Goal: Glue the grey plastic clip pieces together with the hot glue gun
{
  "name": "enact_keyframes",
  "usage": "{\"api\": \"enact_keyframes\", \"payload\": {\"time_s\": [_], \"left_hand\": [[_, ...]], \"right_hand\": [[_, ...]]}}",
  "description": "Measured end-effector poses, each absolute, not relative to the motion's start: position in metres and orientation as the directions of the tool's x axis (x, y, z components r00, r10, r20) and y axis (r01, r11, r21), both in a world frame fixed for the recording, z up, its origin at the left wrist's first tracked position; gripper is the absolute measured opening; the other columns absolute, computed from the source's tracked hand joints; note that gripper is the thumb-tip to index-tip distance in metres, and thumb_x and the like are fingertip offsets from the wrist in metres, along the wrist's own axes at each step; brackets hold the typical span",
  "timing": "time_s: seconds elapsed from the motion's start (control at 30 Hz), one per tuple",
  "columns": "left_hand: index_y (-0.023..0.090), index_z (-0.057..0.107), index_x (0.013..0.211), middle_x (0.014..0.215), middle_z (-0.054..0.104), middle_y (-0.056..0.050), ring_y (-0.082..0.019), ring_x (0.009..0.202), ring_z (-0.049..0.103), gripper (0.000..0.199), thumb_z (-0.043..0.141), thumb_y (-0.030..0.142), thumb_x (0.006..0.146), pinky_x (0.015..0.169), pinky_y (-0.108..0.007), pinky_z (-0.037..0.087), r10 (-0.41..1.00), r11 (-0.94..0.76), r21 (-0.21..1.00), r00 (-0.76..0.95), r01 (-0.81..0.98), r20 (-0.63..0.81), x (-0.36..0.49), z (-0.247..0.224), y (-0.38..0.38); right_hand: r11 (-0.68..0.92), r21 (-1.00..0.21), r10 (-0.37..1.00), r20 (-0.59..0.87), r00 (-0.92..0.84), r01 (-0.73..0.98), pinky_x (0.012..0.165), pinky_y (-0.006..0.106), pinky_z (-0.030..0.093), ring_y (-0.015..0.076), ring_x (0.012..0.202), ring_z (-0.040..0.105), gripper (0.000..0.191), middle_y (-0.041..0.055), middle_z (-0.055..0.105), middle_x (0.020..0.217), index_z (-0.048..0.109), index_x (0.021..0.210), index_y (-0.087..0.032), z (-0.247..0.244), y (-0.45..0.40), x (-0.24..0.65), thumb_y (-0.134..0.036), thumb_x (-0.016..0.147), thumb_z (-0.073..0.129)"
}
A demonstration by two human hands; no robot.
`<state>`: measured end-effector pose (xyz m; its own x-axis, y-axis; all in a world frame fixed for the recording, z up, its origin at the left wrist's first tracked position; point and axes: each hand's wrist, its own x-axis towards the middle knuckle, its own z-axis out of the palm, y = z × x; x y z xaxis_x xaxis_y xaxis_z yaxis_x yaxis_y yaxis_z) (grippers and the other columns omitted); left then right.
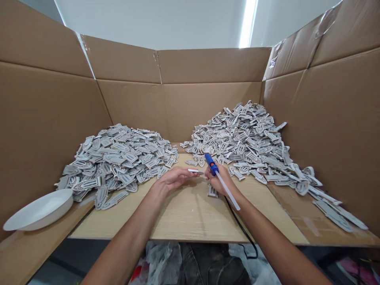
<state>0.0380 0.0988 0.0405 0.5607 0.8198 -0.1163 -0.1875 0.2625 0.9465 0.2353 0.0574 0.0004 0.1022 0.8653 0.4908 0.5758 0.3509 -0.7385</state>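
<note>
My left hand (177, 176) is closed with its fingertips on a thin, flat white-grey piece (194, 170), seen nearly edge-on. Close beside it, my right hand (223, 174) grips a blue glue gun (211, 163) with an orange part. From the gun's back end a long whitish glue stick (228, 191) slants down over my right forearm. The tip of the gun is hard to make out. Just under my right hand, another grey-white cutout piece (212, 191) lies on the pale wooden tabletop (190, 221).
A large heap of cutout pieces (121, 154) stands at the left, and a taller heap (240, 134) at the right. At the far left is a white bowl (41, 209). Cardboard walls (213, 99) surround the table. A black cable (243, 229) hangs over the front edge.
</note>
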Motion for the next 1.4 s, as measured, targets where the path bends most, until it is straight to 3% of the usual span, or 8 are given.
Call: {"api": "enact_keyframes", "payload": {"time_s": [0.17, 0.57, 0.8, 0.87, 0.97, 1.1, 1.27, 1.4], "left_hand": [[0.008, 0.078, 0.073, 0.081, 0.078, -0.013, -0.016, 0.076, 0.074, 0.006, 0.080, 0.003, 0.075, 0.084, -0.026, 0.058, 0.863, 0.206, 0.959, 0.499, -0.196, -0.084, 0.042, 0.038, 0.099], [0.010, 0.074, 0.072, 0.075, 0.076, -0.010, -0.013, 0.067, 0.071, 0.018, 0.067, 0.003, 0.087, 0.069, -0.022, 0.060, 0.936, 0.151, 0.957, 0.347, -0.248, -0.058, 0.046, 0.045, 0.096], [0.012, 0.069, 0.071, 0.057, 0.065, -0.003, -0.009, 0.039, 0.054, 0.020, 0.065, 0.017, 0.091, 0.038, -0.019, 0.035, 0.971, 0.009, 0.998, 0.240, 0.064, -0.024, 0.050, 0.031, 0.102], [0.013, 0.065, 0.067, 0.054, 0.061, 0.000, -0.009, 0.038, 0.050, 0.023, 0.066, 0.020, 0.089, 0.038, -0.019, 0.033, 0.965, -0.040, 0.997, 0.262, 0.071, 0.020, 0.051, 0.029, 0.104], [0.014, 0.062, 0.067, 0.058, 0.062, 0.000, -0.009, 0.046, 0.056, 0.023, 0.066, 0.022, 0.089, 0.048, -0.019, 0.045, 0.937, -0.069, 0.998, 0.342, -0.004, 0.066, 0.053, 0.027, 0.102], [0.015, 0.061, 0.081, 0.072, 0.072, -0.009, -0.019, 0.061, 0.070, 0.014, 0.061, 0.024, 0.091, 0.056, -0.029, 0.056, 0.891, 0.078, 0.995, 0.452, -0.068, -0.039, 0.058, 0.028, 0.095], [0.013, 0.065, 0.089, 0.082, 0.074, -0.011, -0.013, 0.059, 0.064, 0.020, 0.077, 0.018, 0.075, 0.049, -0.020, 0.040, 0.848, 0.039, 0.997, 0.530, -0.061, 0.000, 0.056, 0.029, 0.088], [0.013, 0.069, 0.086, 0.080, 0.069, -0.005, -0.011, 0.064, 0.060, 0.026, 0.082, 0.017, 0.063, 0.057, -0.022, 0.039, 0.793, -0.002, 1.000, 0.609, -0.027, 0.019, 0.052, 0.032, 0.084]], "right_hand": [[0.348, -0.813, 0.868, 0.468, 0.168, 0.467, 0.065, 0.028, 0.045, 0.0174, 0.066, 0.059, 0.004, 0.0012, 0.066, 0.073, 0.058, 0.075, -0.022, 0.010, 0.051, 0.233, -0.025, 0.074, 0.060], [0.290, -0.818, 0.852, 0.457, 0.255, 0.497, 0.069, 0.031, 0.048, 0.0180, 0.066, 0.060, 0.008, 0.0020, 0.068, 0.072, 0.062, 0.074, -0.022, 0.016, 0.050, 0.238, -0.029, 0.070, 0.060], [0.373, -0.890, 0.885, 0.426, 0.188, 0.263, 0.077, 0.034, 0.051, 0.0192, 0.073, 0.062, 0.019, 0.0034, 0.070, 0.078, 0.062, 0.070, -0.022, 0.019, 0.052, 0.238, -0.039, 0.068, 0.070], [0.369, -0.895, 0.885, 0.420, 0.199, 0.251, 0.076, 0.035, 0.051, 0.0187, 0.071, 0.061, 0.019, 0.0027, 0.068, 0.075, 0.062, 0.069, -0.022, 0.020, 0.052, 0.238, -0.038, 0.066, 0.071], [0.387, -0.888, 0.871, 0.440, 0.217, 0.248, 0.074, 0.034, 0.050, 0.0172, 0.068, 0.059, 0.019, 0.0013, 0.066, 0.072, 0.062, 0.070, -0.022, 0.020, 0.051, 0.236, -0.037, 0.065, 0.072], [0.423, -0.871, 0.857, 0.474, 0.203, 0.248, 0.071, 0.033, 0.050, 0.0169, 0.067, 0.060, 0.021, 0.0013, 0.066, 0.074, 0.063, 0.075, -0.021, 0.018, 0.049, 0.233, -0.038, 0.069, 0.074], [0.458, -0.849, 0.845, 0.508, 0.168, 0.265, 0.072, 0.032, 0.050, 0.0171, 0.069, 0.062, 0.023, 0.0025, 0.067, 0.076, 0.064, 0.079, -0.020, 0.016, 0.049, 0.234, -0.039, 0.074, 0.075], [0.482, -0.819, 0.825, 0.544, 0.153, 0.312, 0.072, 0.031, 0.050, 0.0169, 0.069, 0.062, 0.022, 0.0026, 0.069, 0.078, 0.061, 0.079, -0.021, 0.017, 0.048, 0.237, -0.038, 0.076, 0.075]]}}
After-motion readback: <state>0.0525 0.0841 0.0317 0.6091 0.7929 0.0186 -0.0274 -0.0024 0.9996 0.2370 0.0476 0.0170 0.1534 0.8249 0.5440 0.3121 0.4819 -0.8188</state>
